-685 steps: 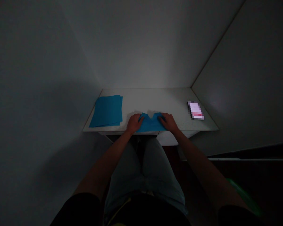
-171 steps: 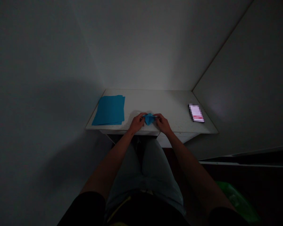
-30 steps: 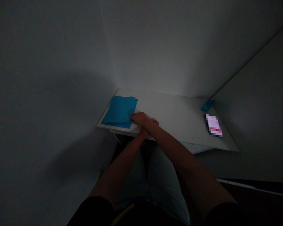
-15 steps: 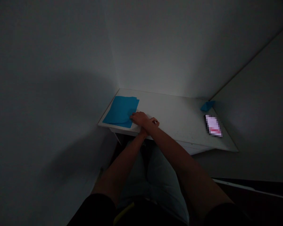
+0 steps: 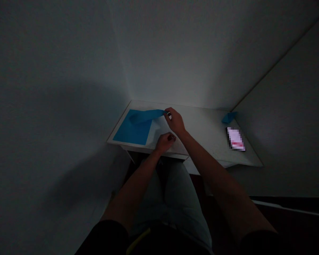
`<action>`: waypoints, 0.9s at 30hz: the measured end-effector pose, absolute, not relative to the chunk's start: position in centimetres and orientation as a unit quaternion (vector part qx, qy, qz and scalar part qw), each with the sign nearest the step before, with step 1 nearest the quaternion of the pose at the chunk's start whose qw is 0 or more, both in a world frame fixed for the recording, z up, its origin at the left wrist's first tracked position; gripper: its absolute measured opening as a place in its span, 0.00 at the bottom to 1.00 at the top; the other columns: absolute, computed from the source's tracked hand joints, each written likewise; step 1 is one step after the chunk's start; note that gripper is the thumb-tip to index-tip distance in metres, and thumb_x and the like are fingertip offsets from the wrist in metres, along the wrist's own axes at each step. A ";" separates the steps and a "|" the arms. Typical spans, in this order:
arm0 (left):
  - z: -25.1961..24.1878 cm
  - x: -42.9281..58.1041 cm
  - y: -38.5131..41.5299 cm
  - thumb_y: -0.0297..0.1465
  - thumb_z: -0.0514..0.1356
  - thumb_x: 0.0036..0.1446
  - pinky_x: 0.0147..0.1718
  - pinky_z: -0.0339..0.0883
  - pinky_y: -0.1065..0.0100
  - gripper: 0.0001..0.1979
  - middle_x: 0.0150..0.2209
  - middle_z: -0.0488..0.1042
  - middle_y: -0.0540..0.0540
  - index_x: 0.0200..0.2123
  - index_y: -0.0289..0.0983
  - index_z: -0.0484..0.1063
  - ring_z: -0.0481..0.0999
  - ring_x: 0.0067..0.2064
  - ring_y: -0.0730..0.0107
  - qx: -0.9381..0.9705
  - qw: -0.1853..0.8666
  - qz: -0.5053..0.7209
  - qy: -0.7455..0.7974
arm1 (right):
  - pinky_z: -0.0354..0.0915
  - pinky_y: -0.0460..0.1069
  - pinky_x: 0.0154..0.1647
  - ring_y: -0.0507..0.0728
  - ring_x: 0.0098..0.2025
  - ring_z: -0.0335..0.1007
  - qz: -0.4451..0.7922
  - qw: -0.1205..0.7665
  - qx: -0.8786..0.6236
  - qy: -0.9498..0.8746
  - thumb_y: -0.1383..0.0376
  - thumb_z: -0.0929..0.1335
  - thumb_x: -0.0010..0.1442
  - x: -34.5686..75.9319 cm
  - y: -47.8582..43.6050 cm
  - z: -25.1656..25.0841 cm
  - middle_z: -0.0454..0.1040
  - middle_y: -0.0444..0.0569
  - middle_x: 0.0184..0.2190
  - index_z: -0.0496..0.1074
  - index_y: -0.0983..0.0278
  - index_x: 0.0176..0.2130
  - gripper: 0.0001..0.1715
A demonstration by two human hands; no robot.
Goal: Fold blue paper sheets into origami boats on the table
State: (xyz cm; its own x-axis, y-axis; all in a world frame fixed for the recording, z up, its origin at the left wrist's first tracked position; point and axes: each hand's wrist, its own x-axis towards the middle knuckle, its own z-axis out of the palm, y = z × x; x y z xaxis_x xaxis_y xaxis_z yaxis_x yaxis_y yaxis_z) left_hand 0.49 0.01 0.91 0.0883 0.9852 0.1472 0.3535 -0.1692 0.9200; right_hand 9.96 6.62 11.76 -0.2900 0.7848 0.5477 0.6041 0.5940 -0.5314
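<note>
My right hand (image 5: 174, 120) pinches the right end of a blue paper sheet (image 5: 149, 116). That end is raised off the table, and the sheet curves down toward the left. Beneath it, more blue paper (image 5: 131, 134) lies flat near the table's left end. My left hand (image 5: 165, 142) is close to the front edge, below and a little left of my right hand. Its fingers are curled together; whether anything is inside them is too dark to make out.
On the right of the white table (image 5: 202, 129) lies a phone (image 5: 235, 139) with a lit, blurred screen. Behind it sits a folded blue paper piece (image 5: 229, 117). Walls close in the table at the left, back and right.
My right hand has moved from the blue paper's edge up and to the right, lifting the top sheet's end. My forearms were crossed and are now apart. My left hand has shifted slightly left.
</note>
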 end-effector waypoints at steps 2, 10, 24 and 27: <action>1.0 0.5 -0.2 0.39 0.63 0.63 0.36 0.65 0.68 0.10 0.27 0.73 0.53 0.33 0.39 0.75 0.72 0.32 0.71 0.642 0.366 0.438 0.511 | 0.75 0.53 0.42 0.60 0.44 0.78 0.139 0.468 -0.442 -0.752 0.55 0.64 0.74 14.1 6.0 12.1 0.81 0.54 0.46 0.71 0.60 0.50 0.14; 0.2 0.2 -0.1 0.35 0.74 0.52 0.40 0.72 0.67 0.40 0.55 0.71 0.42 0.66 0.41 0.63 0.74 0.38 0.71 0.577 0.303 0.552 0.521 | 0.78 0.54 0.38 0.62 0.50 0.80 0.137 0.490 -0.541 -0.670 0.55 0.66 0.69 27.6 -4.1 7.5 0.81 0.57 0.53 0.73 0.59 0.49 0.13; 1.5 -1.1 -0.2 0.22 0.69 0.50 0.66 0.68 0.49 0.22 0.54 0.84 0.44 0.49 0.43 0.85 0.81 0.58 0.52 0.777 0.287 0.365 0.425 | 0.71 0.60 0.50 0.66 0.50 0.74 0.116 0.303 -0.538 -0.778 0.66 0.70 0.60 33.3 -6.4 1.9 0.79 0.57 0.58 0.74 0.58 0.63 0.32; 1.7 -0.9 -0.2 0.21 0.68 0.51 0.65 0.70 0.50 0.21 0.54 0.84 0.43 0.48 0.43 0.85 0.82 0.57 0.53 0.767 0.303 0.367 0.430 | 0.66 0.63 0.59 0.69 0.61 0.72 0.103 0.238 -0.507 -0.822 0.64 0.71 0.63 33.5 -4.9 1.9 0.76 0.59 0.63 0.73 0.58 0.67 0.34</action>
State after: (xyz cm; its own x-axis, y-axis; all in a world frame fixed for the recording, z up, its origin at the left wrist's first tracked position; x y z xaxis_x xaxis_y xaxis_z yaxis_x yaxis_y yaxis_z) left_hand -0.94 -0.23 1.70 0.3609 0.8820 0.3031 0.4368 -0.4470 0.7807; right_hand 33.53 -4.87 1.91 -0.3727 0.8826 0.2866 0.7847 0.4646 -0.4104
